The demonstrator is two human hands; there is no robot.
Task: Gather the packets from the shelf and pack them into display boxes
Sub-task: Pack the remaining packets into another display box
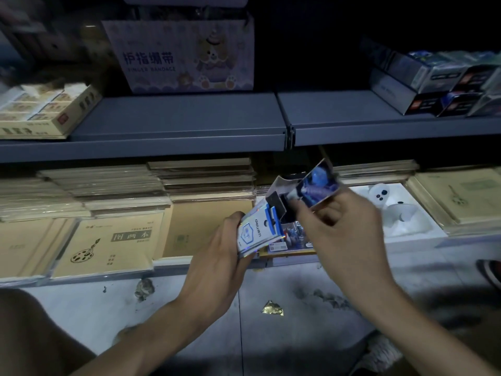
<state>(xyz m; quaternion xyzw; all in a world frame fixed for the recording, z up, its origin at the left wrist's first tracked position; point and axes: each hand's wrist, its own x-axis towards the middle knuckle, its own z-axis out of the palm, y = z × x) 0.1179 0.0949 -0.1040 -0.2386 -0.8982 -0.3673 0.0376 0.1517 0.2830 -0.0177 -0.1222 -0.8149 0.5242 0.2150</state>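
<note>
Where notebooks lie, dim shelving.

**Stock and clutter around the shelves**

A lilac finger bandage carton stands on the grey upper shelf. Below lie tan sketchbooks and stacked notebooks. A crumpled gold wrapper lies on the stained floor.

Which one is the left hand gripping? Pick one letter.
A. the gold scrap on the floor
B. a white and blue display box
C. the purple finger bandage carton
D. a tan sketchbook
B: the left hand is closed around the lower end of the white and blue display box, while the right hand pinches a blue packet at the box's open top.
</note>
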